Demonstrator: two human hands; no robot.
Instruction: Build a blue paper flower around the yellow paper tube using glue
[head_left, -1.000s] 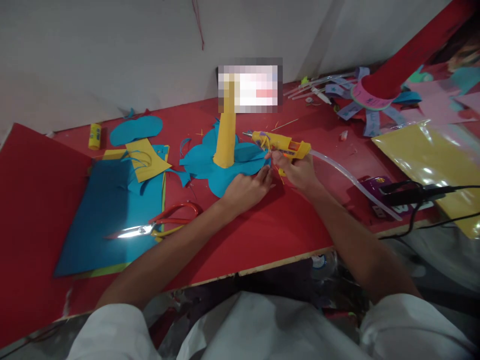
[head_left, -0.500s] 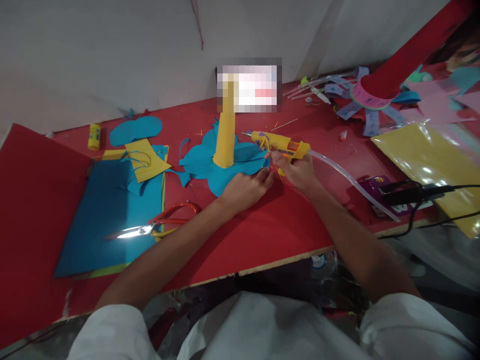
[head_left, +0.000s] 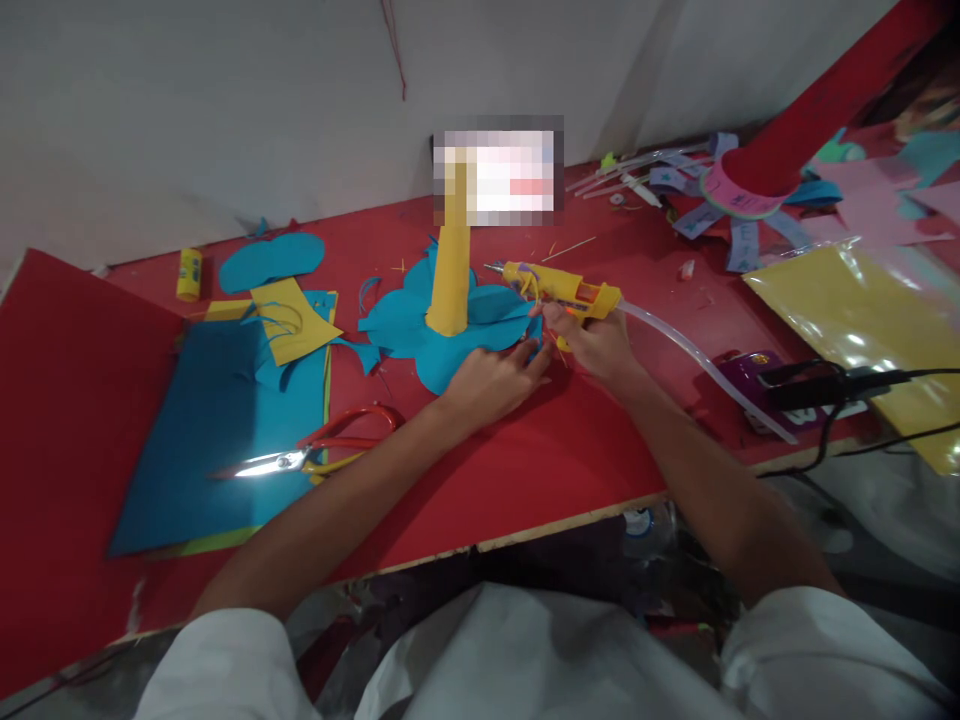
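Note:
A blue paper flower (head_left: 409, 325) with broad petals lies on the red table, and a yellow paper tube (head_left: 450, 285) stands upright from its middle. My left hand (head_left: 499, 382) is at the flower's right side, its fingers closed around the tip of a petal. In my right hand (head_left: 596, 343) is a yellow hot glue gun (head_left: 559, 285), its nozzle pointing left toward the tube without touching it. A long clear glue stick (head_left: 697, 345) trails from the back of the gun. My right thumb and finger are close to the same petal tip; contact is unclear.
Red-handled scissors (head_left: 300, 455) lie on blue sheets (head_left: 187, 440) at left, near paper scraps (head_left: 296, 325) and a yellow glue stick tube (head_left: 190, 274). A blurred screen (head_left: 517, 170) leans on the wall. Yellow wrapped sheets (head_left: 847, 310) and black cables (head_left: 825, 388) are at right.
The fingers of my left hand have shifted slightly at the petal tip and spread a little. My right hand and the glue gun have hardly moved.

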